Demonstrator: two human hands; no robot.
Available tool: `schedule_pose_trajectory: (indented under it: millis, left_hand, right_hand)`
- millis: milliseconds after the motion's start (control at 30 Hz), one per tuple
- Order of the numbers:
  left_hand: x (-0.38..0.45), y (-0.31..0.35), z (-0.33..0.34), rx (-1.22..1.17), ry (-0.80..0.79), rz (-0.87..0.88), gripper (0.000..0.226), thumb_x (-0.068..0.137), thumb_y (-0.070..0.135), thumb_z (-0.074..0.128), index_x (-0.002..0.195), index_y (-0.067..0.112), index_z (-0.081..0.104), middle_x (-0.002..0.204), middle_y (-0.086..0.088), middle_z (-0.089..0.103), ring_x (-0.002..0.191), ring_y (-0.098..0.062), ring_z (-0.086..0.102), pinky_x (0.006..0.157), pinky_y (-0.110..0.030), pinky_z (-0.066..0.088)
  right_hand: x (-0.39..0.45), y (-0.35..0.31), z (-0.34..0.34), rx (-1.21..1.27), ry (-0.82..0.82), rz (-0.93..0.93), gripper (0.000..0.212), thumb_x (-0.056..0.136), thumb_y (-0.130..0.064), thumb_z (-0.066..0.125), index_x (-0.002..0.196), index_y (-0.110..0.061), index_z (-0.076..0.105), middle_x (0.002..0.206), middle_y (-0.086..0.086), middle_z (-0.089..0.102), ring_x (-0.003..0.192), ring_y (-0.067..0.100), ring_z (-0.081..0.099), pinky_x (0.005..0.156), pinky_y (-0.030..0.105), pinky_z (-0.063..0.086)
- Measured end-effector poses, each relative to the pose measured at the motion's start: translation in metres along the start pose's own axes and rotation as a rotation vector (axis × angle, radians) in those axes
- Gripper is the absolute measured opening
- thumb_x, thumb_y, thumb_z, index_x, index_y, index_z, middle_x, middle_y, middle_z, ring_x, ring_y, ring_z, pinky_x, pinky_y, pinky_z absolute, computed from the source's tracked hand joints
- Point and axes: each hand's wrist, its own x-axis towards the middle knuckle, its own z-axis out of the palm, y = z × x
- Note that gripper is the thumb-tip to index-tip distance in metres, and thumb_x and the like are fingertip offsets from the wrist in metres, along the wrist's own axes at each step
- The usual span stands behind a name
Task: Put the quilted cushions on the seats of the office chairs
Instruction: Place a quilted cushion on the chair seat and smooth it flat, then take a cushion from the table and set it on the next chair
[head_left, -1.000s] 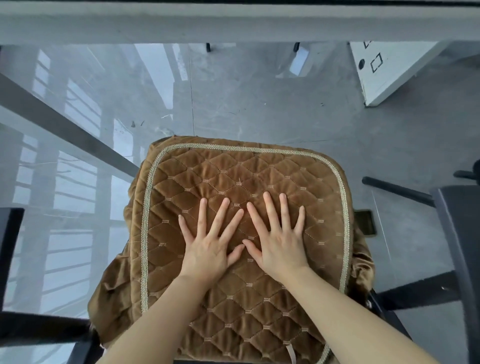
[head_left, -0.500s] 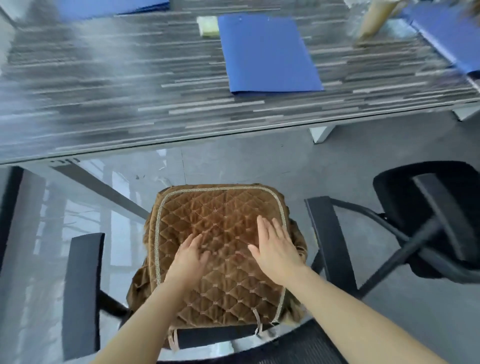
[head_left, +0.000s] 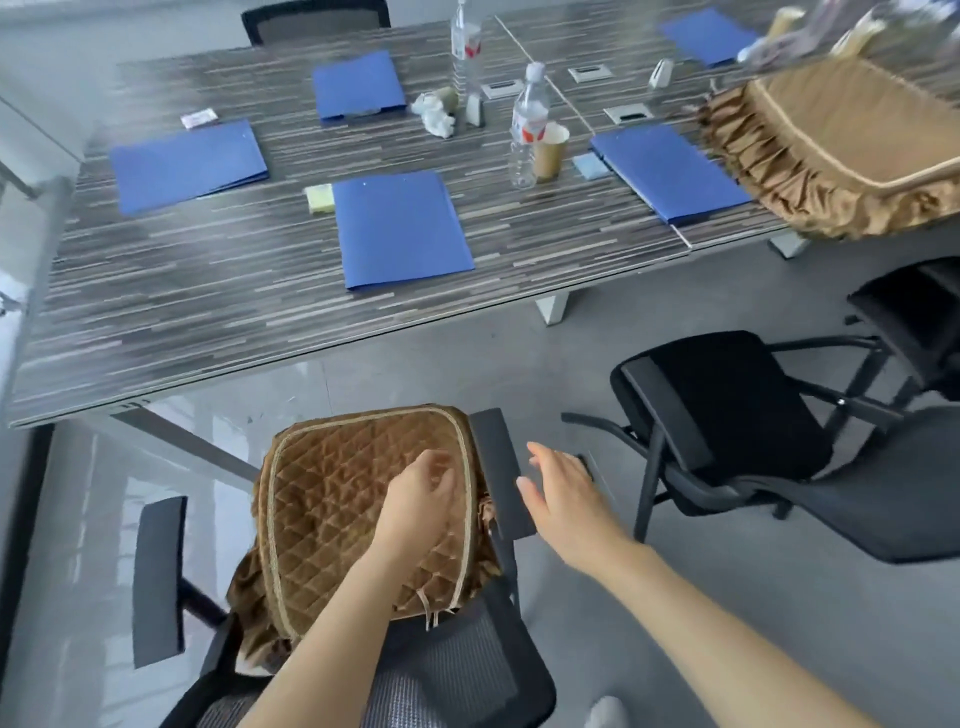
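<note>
A brown cushion (head_left: 343, 499) is lying on the chair (head_left: 467, 670) seat. Its right edge is being touched by the loosely curled left hand (head_left: 421, 493). The right hand (head_left: 563, 488) is being held open beside the armrest (head_left: 501, 467), holding nothing.

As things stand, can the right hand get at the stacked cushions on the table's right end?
Probably not without stepping over. The right hand hovers low by the near chair's armrest, while the stacked cushions lie far across, past the bare black chair. Nothing blocks the way.
</note>
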Motion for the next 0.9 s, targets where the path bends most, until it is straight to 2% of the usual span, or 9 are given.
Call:
schedule_pose_trajectory:
  millis: [67, 200, 300, 400, 533, 633, 733, 800, 900]
  left_hand:
    - [-0.014, 0.032, 0.027, -0.004, 0.017, 0.027, 0.027, 0.098, 0.026, 0.049, 0.121, 0.019, 0.060, 0.096, 0.005, 0.067, 0.076, -0.012, 0.066, 0.066, -0.031, 0.059]
    - [-0.047, 0.089, 0.094, -0.003, 0.019, 0.090, 0.026, 0.098, 0.024, 0.050, 0.120, 0.020, 0.062, 0.104, 0.002, 0.067, 0.077, 0.000, 0.058, 0.058, -0.007, 0.042]
    - [-0.072, 0.125, 0.136, -0.029, -0.016, 0.095, 0.024, 0.096, 0.025, 0.052, 0.117, 0.021, 0.064, 0.100, 0.003, 0.068, 0.086, -0.009, 0.062, 0.062, -0.012, 0.043]
    - [-0.095, 0.162, 0.184, -0.041, -0.058, 0.132, 0.021, 0.096, 0.024, 0.051, 0.112, 0.022, 0.065, 0.100, 0.003, 0.071, 0.092, -0.011, 0.064, 0.069, -0.019, 0.045]
    - [-0.114, 0.207, 0.236, -0.016, -0.110, 0.200, 0.018, 0.096, 0.026, 0.049, 0.106, 0.026, 0.064, 0.091, 0.010, 0.069, 0.088, -0.006, 0.064, 0.067, -0.017, 0.046]
    - [-0.117, 0.240, 0.274, 0.063, -0.189, 0.248, 0.020, 0.096, 0.029, 0.047, 0.107, 0.029, 0.064, 0.094, 0.012, 0.069, 0.091, -0.008, 0.064, 0.076, -0.025, 0.051]
    - [-0.110, 0.269, 0.306, 0.147, -0.262, 0.304, 0.020, 0.096, 0.031, 0.047, 0.107, 0.029, 0.063, 0.093, 0.012, 0.069, 0.090, -0.008, 0.063, 0.078, -0.028, 0.052]
    - [-0.100, 0.290, 0.329, 0.175, -0.318, 0.336, 0.020, 0.095, 0.029, 0.047, 0.107, 0.029, 0.064, 0.091, 0.012, 0.070, 0.088, -0.005, 0.063, 0.076, -0.028, 0.052]
    - [-0.083, 0.319, 0.356, 0.213, -0.417, 0.364, 0.022, 0.094, 0.026, 0.048, 0.109, 0.029, 0.063, 0.093, 0.011, 0.069, 0.090, -0.006, 0.064, 0.080, -0.033, 0.055]
  right_hand:
    - [-0.024, 0.027, -0.030, 0.017, 0.011, 0.012, 0.052, 0.103, -0.038, 0.033, 0.149, -0.016, 0.028, 0.146, 0.000, 0.043, 0.137, 0.015, 0.034, 0.108, 0.031, 0.033]
    - [-0.069, 0.087, -0.086, 0.041, 0.072, 0.022, 0.048, 0.103, -0.035, 0.035, 0.146, -0.015, 0.034, 0.139, 0.000, 0.048, 0.133, 0.015, 0.037, 0.105, 0.031, 0.034]
    - [-0.095, 0.124, -0.116, 0.100, 0.129, 0.051, 0.044, 0.102, -0.033, 0.036, 0.143, -0.015, 0.038, 0.133, -0.001, 0.053, 0.130, 0.015, 0.039, 0.102, 0.032, 0.037]
    - [-0.124, 0.166, -0.147, 0.160, 0.196, 0.087, 0.042, 0.102, -0.032, 0.038, 0.141, -0.018, 0.039, 0.130, -0.003, 0.053, 0.124, 0.012, 0.044, 0.094, 0.024, 0.037]
    - [-0.151, 0.216, -0.179, 0.215, 0.311, 0.146, 0.037, 0.101, -0.026, 0.043, 0.137, -0.017, 0.044, 0.124, -0.005, 0.055, 0.118, 0.012, 0.048, 0.089, 0.020, 0.037]
    - [-0.168, 0.259, -0.201, 0.259, 0.402, 0.225, 0.035, 0.099, -0.022, 0.046, 0.134, -0.017, 0.048, 0.121, -0.006, 0.057, 0.117, 0.012, 0.048, 0.088, 0.017, 0.036]
    - [-0.182, 0.298, -0.221, 0.291, 0.500, 0.313, 0.029, 0.098, -0.017, 0.050, 0.126, -0.014, 0.055, 0.107, -0.011, 0.059, 0.100, 0.012, 0.052, 0.081, 0.015, 0.034]
    - [-0.188, 0.327, -0.235, 0.304, 0.555, 0.385, 0.023, 0.097, -0.014, 0.052, 0.118, -0.012, 0.059, 0.101, -0.013, 0.060, 0.092, 0.012, 0.054, 0.079, 0.016, 0.036]
    - [-0.197, 0.362, -0.256, 0.331, 0.603, 0.473, 0.022, 0.097, -0.017, 0.052, 0.118, -0.014, 0.060, 0.106, -0.008, 0.065, 0.099, 0.016, 0.059, 0.085, 0.023, 0.042]
